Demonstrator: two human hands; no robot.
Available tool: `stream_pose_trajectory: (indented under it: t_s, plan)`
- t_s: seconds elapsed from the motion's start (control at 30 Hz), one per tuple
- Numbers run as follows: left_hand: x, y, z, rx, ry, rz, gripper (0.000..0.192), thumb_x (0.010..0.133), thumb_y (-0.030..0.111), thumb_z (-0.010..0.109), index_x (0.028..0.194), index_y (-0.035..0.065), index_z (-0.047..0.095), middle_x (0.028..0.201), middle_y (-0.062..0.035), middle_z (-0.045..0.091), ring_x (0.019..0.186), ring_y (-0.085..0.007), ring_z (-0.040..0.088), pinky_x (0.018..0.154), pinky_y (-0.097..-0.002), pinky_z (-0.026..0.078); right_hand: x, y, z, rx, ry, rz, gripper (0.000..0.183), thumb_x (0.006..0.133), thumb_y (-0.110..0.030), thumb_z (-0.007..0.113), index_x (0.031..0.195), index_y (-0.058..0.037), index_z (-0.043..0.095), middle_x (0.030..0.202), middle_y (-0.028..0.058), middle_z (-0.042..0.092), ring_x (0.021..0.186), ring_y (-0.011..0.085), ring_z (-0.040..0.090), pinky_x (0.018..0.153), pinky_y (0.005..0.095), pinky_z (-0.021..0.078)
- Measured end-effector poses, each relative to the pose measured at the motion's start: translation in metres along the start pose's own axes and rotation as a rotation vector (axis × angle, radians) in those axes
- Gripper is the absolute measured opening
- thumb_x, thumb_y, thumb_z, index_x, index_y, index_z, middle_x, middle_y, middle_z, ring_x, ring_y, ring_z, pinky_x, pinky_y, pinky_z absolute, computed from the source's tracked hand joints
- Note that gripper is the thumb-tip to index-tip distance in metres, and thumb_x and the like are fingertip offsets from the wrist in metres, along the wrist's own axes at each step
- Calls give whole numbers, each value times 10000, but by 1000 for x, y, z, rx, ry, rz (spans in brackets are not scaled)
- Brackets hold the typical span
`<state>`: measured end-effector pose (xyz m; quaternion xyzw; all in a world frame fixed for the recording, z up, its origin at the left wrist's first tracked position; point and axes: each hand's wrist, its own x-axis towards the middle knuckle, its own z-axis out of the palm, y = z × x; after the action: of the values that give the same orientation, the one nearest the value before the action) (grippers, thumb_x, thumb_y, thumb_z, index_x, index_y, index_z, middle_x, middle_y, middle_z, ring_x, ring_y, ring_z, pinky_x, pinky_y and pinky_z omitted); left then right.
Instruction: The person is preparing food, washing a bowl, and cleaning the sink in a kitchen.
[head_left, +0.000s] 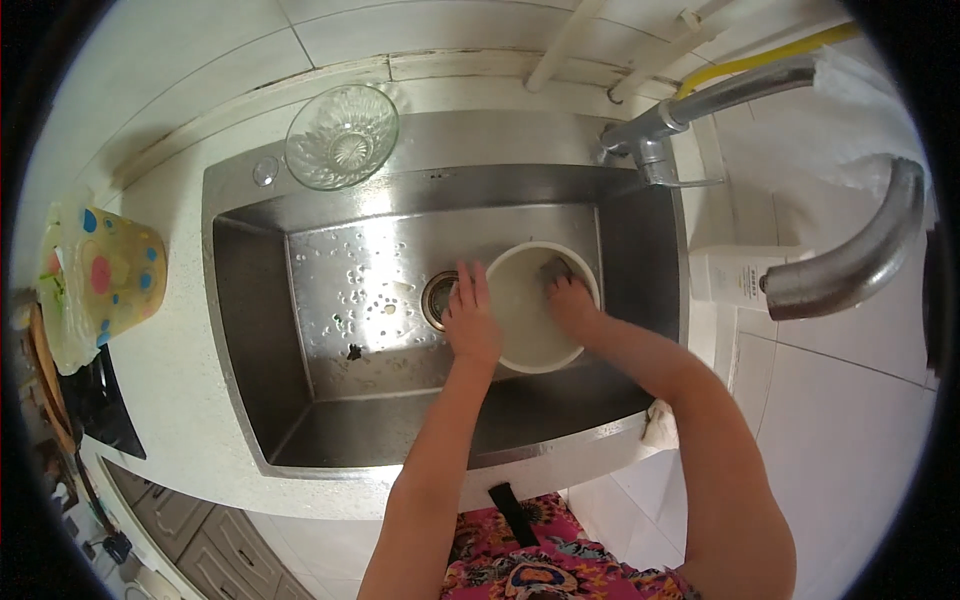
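Observation:
A round, pale basin (518, 315) of cloudy water stands in the right half of a stainless steel sink (397, 244). My left hand (475, 322) lies against the basin's left side, its fingers straight and spread beside the sink drain (436, 301). Its thumb is hard to make out. Over the basin's right rim reaches my right hand (572, 306), with its fingertips in the water. They touch a dark, soft-looking thing (556, 267) near the far inner wall. Murky water blurs these fingers, so their grip is unclear.
A clear glass bowl (342, 138) rests on the sink's back-left edge. The metal faucet (649, 142) and its curved spout (847, 281) occupy the right side, near a white bottle (735, 277). A spotted plastic container (124, 274) stands left. Dark scraps (354, 352) dot the sink floor.

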<state>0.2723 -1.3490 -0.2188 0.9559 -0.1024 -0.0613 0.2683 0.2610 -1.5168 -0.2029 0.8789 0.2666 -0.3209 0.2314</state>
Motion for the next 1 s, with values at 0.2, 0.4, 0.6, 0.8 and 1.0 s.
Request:
stream_pose_trajectory:
  t_s: [0.2, 0.4, 0.6, 0.8, 1.0]
  plan:
    - [-1, -4, -11, 154, 133, 264, 670, 682, 276, 567, 1233, 51, 259, 1288, -158, 207, 1175, -312, 204, 920, -525, 147, 31, -39, 9, 754, 263, -75, 233, 731, -127, 461, 914, -16, 553, 1022, 175, 487, 917, 331, 473, 778, 401, 407]
    - [-16, 12, -25, 95, -351, 559, 746, 699, 473, 491, 1236, 15, 251, 1293, -197, 171, 1214, -312, 127, 955, -491, 108, 48, -9, 56, 785, 181, 530, 280, 755, -163, 453, 981, -5, 501, 1031, 194, 481, 928, 344, 475, 774, 394, 401]
    - [-15, 6, -28, 362, -346, 884, 396, 711, 378, 506, 891, 28, 552, 995, -184, 500, 1088, -299, 368, 971, -491, 99, -10, -19, 31, 1427, 10, 289, 359, 752, -201, 506, 1045, -2, 453, 1015, 176, 505, 905, 286, 504, 740, 354, 407]
    - [-15, 10, -42, 373, -650, 881, 79, 704, 77, 462, 676, 85, 535, 650, -36, 544, 743, -217, 550, 977, -504, 85, -108, 53, -67, 786, 455, 449, 268, 692, -42, 511, 957, -19, 481, 891, 162, 530, 848, 312, 500, 752, 353, 392]
    - [-2, 44, -41, 134, -97, 801, 129, 740, 166, 474, 705, 62, 543, 636, -68, 560, 681, -252, 555, 890, -467, 283, -141, 129, -120, 194, 873, 638, 347, 691, -98, 488, 1024, -2, 456, 1074, 173, 435, 1060, 291, 356, 883, 406, 259]
